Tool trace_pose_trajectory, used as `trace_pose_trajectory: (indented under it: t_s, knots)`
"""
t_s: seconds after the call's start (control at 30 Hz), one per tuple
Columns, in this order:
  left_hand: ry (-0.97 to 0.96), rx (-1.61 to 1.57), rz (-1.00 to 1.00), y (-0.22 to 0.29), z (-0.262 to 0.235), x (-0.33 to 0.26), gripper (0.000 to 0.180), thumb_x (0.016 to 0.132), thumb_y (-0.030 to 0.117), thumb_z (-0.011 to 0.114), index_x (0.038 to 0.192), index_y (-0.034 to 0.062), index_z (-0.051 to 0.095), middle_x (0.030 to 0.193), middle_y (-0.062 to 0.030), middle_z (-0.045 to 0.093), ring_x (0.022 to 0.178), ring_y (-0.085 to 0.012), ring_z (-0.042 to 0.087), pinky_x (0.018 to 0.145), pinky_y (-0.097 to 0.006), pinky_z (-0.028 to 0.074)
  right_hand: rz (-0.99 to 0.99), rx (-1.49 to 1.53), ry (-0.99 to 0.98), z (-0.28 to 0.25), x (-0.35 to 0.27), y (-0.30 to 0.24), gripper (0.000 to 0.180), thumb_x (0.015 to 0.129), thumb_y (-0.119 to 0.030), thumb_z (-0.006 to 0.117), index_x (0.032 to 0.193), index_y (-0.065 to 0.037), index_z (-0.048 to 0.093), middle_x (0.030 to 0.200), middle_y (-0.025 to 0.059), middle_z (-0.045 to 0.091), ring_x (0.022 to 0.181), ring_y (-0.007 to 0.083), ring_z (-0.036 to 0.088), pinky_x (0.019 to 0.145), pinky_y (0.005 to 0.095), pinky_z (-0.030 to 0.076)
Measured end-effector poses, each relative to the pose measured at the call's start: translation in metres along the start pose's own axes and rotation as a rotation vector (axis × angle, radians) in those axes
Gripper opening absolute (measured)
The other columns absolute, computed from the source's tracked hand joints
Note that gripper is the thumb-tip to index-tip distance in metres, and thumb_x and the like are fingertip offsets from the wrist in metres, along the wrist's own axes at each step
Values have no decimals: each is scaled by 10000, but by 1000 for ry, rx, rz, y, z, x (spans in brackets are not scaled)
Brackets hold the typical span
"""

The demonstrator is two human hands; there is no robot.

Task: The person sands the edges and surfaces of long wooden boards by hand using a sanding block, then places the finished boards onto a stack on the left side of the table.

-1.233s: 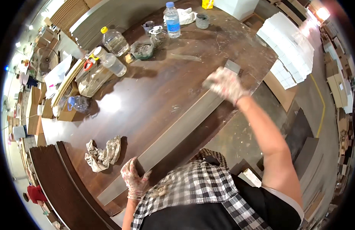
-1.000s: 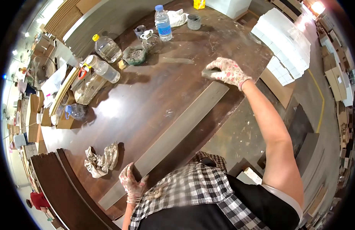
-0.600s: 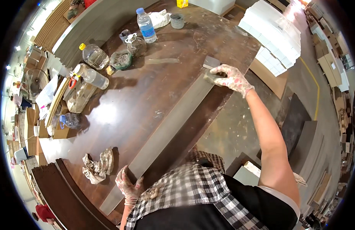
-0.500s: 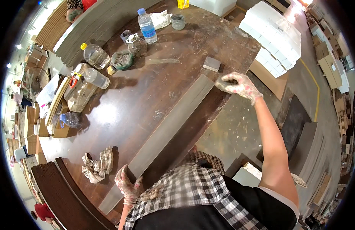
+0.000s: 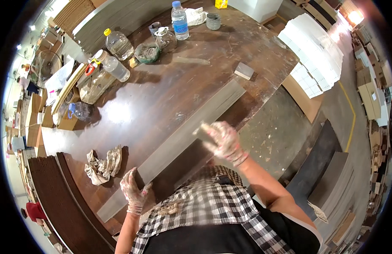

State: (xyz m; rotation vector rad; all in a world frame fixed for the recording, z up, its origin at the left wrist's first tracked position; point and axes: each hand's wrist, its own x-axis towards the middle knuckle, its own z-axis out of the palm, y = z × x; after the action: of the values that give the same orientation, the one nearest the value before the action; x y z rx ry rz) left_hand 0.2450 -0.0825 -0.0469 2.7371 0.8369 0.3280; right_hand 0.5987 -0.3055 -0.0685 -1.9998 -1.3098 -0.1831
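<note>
A long narrow grey plank (image 5: 183, 131) lies diagonally across the brown table, from near my body on the left up toward the right. My left hand (image 5: 134, 192), in a pale glove with reddish marks, grips across the plank's near part, thumb and fingers at its two edges. A dark patch shows between them; whether shadow or a thing, I cannot tell. In my right hand (image 5: 227, 144), gloved alike and blurred, is a small dark grey block (image 5: 203, 135), like a sanding block. It is beside the plank's middle. Another small grey block (image 5: 244, 70) rests past the plank's far end.
A crumpled cloth (image 5: 103, 165) lies left of the plank. Dark brown boards (image 5: 64, 203) are stacked at the lower left. Several bottles, among them a water bottle (image 5: 180, 21), stand at the back beside stacked grey boards (image 5: 120, 21). White panels (image 5: 310, 55) stand beyond the table's right edge.
My right hand has come back from the plank's far end to beside its middle, nearer my body. My left hand stays at the near part. The whole view has shifted slightly.
</note>
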Motion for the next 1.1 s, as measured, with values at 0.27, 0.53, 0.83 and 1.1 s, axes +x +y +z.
trace_pose_trajectory:
  t_s: [0.27,0.53,0.83,1.1]
  knots:
    - [-6,-12,-24,3,0,5,802,674,348,865,1367,91,553,1288,-129,620,1184,-343,575,1027,-481,416,232,-154,194,-6,16,11,553,852,-143,739,1369,-37,572,961,117,568,902,286,581,837,458,488]
    - [-43,-125,53,-18,-38,-4,774,777,218,801,1465,71,477,1412,-183,537,1315,-376,483,1114,-506,364,-51,166,-111,63,-1,-143,447,881,-248,725,1271,-60,617,1049,119,603,982,309,574,872,434,497]
    - [-133,267,-697,-199,-88,-151,517,994,332,603,1471,161,501,1472,-123,532,1375,-443,420,1115,-546,373,-173,51,-52,115,-29,-196,726,743,-101,811,1414,-31,542,1141,141,622,1036,346,591,918,462,499]
    - [-153,-912,-471,-271,-114,-171,360,961,75,575,1312,26,633,1273,-173,686,1187,-203,622,1052,-322,456,-589,264,-454,217,-32,-386,611,759,-180,775,1342,-87,614,1122,89,641,920,279,614,768,415,514]
